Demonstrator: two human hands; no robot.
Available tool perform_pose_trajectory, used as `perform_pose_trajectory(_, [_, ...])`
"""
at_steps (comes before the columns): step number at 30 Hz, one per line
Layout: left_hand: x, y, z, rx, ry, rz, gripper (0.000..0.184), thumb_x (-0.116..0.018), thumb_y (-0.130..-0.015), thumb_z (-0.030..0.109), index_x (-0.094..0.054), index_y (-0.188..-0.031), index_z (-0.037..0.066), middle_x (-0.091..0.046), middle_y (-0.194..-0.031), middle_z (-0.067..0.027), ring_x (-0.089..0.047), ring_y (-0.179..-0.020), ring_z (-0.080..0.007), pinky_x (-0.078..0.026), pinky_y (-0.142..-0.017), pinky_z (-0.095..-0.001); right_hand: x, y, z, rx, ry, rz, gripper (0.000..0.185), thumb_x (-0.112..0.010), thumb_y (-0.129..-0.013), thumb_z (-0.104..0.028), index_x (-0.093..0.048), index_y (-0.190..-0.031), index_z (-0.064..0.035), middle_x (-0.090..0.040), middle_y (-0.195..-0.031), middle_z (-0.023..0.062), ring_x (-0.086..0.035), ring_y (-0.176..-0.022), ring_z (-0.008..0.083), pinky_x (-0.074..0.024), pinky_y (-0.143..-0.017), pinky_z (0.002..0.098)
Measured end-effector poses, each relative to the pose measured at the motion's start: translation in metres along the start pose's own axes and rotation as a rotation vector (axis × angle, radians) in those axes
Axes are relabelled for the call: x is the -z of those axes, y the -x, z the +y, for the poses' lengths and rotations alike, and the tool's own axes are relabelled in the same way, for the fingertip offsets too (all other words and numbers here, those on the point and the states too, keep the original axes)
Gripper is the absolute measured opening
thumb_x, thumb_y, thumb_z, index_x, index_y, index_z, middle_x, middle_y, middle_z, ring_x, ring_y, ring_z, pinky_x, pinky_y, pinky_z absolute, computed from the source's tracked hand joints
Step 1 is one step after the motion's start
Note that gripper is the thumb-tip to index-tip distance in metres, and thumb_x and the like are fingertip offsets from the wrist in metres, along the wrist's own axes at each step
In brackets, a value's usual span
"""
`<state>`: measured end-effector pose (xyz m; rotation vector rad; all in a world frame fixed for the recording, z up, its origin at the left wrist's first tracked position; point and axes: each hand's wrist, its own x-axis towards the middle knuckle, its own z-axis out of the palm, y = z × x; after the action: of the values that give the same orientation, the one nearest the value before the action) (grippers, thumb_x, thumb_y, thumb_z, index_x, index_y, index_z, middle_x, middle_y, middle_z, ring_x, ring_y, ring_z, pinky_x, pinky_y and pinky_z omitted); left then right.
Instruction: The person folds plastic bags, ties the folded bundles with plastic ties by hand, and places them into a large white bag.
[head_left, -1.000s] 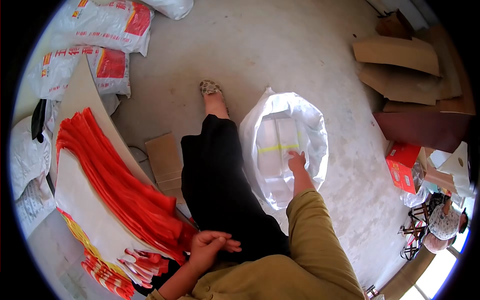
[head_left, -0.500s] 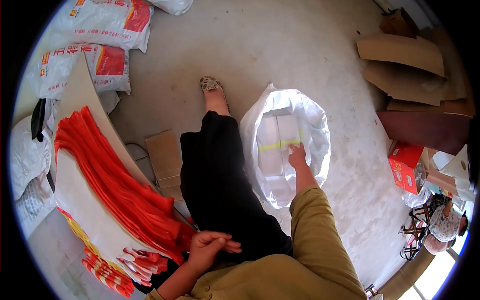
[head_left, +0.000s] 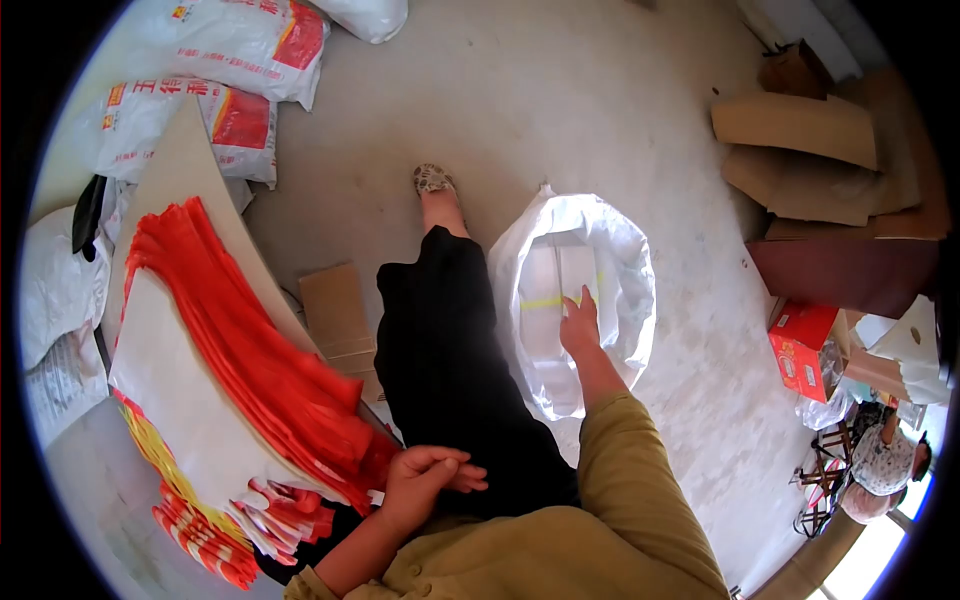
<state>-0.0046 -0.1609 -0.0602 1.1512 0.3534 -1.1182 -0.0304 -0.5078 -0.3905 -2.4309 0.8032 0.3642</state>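
Observation:
A white sack [head_left: 635,260] stands open on the floor right of my leg, with pale stacked packs [head_left: 543,275] inside and a yellow-green band across them. My right hand [head_left: 580,325] is over the sack's opening, its fingers apart and nothing in it. Near my lap, my left hand [head_left: 425,485] hovers with fingers loosely curled and apart, holding nothing. It is nearest to a pile of red cloth [head_left: 240,310] that lies with white cloth [head_left: 185,380] on a board at the left.
Filled white and red bags [head_left: 240,45] are stacked at the upper left. A cardboard piece [head_left: 335,310] lies beside my leg. Cardboard flaps [head_left: 795,130], a red box [head_left: 800,350] and a seated person [head_left: 882,460] are at the right.
The view has shifted slightly. My right hand has moved a little left over the packs, its fingers spreading more. My left hand stays near my lap.

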Motion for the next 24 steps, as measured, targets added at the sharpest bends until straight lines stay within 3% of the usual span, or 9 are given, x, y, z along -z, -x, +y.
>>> perform_pose_trajectory(4, [-0.006, -0.002, -0.001, -0.001, -0.058, 0.028, 0.024, -0.054, -0.107, 0.011, -0.065, -0.123, -0.004, -0.076, -0.112, -0.0206, -0.077, -0.098, -0.0292, -0.061, -0.083, -0.0332, 0.027, 0.016, -0.031, 0.095, -0.137, 0.058, 0.043, -0.065, -0.093, -0.011, -0.062, -0.136, -0.0099, -0.031, -0.164, 0.0202, -0.036, -0.147, 0.0414, -0.0358, -0.120, 0.0476])
perform_pose_trajectory(9, [-0.012, 0.001, -0.002, -0.030, -0.092, -0.044, 0.030, -0.053, -0.108, 0.013, -0.057, -0.135, -0.001, -0.071, -0.126, -0.0170, -0.072, -0.111, -0.0239, -0.056, -0.091, -0.0308, 0.066, 0.026, -0.079, 0.375, -0.308, 0.327, 0.036, -0.068, -0.093, -0.008, -0.065, -0.129, -0.0071, -0.038, -0.159, 0.0226, -0.048, -0.137, 0.0455, -0.0424, -0.113, 0.0483])
perform_pose_trajectory(11, [-0.010, 0.007, -0.007, -0.106, -0.122, -0.099, 0.035, -0.053, -0.109, 0.013, -0.052, -0.141, 0.000, -0.068, -0.132, -0.0161, -0.069, -0.117, -0.0224, -0.054, -0.095, -0.0305, 0.086, 0.026, -0.107, 0.458, -0.343, 0.397, 0.037, -0.068, -0.093, -0.006, -0.064, -0.130, -0.0076, -0.042, -0.157, 0.0207, -0.052, -0.134, 0.0394, -0.0502, -0.104, 0.0451])
perform_pose_trajectory(13, [-0.008, 0.010, -0.018, -0.235, -0.160, -0.183, 0.039, -0.053, -0.108, 0.012, -0.048, -0.146, 0.001, -0.065, -0.138, -0.0155, -0.065, -0.122, -0.0213, -0.051, -0.100, -0.0313, 0.123, 0.045, -0.159, 0.497, -0.509, 0.369, 0.033, -0.063, -0.097, -0.007, -0.064, -0.130, -0.0060, -0.043, -0.157, 0.0164, -0.054, -0.131, 0.0301, -0.0522, -0.098, 0.0393])
perform_pose_trajectory(17, [-0.003, 0.033, -0.027, -0.371, -0.209, -0.259, 0.044, -0.056, -0.106, 0.010, -0.046, -0.148, 0.002, -0.060, -0.142, -0.0173, -0.062, -0.128, -0.0266, -0.049, -0.108, -0.0384, 0.177, 0.101, -0.256, 0.647, -0.716, 0.255, 0.030, -0.065, -0.095, -0.001, -0.066, -0.125, -0.0026, -0.054, -0.146, 0.0167, -0.059, -0.126, 0.0310, -0.0522, -0.099, 0.0392])
perform_pose_trajectory(21, [0.020, 0.075, -0.017, -0.429, -0.463, -0.174, 0.042, -0.059, -0.102, 0.010, -0.054, -0.143, 0.005, -0.070, -0.126, -0.0125, -0.067, -0.117, -0.0203, -0.052, -0.102, -0.0356, 0.180, 0.155, -0.317, 0.968, -0.487, 0.252, 0.033, -0.068, -0.090, 0.001, -0.067, -0.123, -0.0020, -0.056, -0.142, 0.0177, -0.060, -0.125, 0.0358, -0.0513, -0.103, 0.0409])
perform_pose_trajectory(22, [0.023, 0.092, -0.007, -0.513, -0.513, -0.075, 0.036, -0.059, -0.100, 0.008, -0.060, -0.136, 0.004, -0.074, -0.117, -0.0103, -0.068, -0.111, -0.0179, -0.054, -0.097, -0.0341, 0.169, 0.160, -0.321, 0.998, -0.456, 0.235, 0.034, -0.067, -0.091, 0.000, -0.065, -0.125, -0.0017, -0.056, -0.144, 0.0184, -0.061, -0.123, 0.0362, -0.0497, -0.105, 0.0408])
perform_pose_trajectory(24, [0.046, 0.125, 0.010, -0.738, -0.582, 0.114, 0.027, -0.059, -0.098, 0.004, -0.068, -0.124, 0.003, -0.074, -0.113, -0.0098, -0.068, -0.106, -0.0180, -0.054, -0.093, -0.0339, 0.163, 0.160, -0.325, 1.026, -0.303, 0.284, 0.034, -0.068, -0.091, -0.002, -0.066, -0.125, -0.0013, -0.057, -0.143, 0.0185, -0.061, -0.123, 0.0367, -0.0500, -0.105, 0.0412])
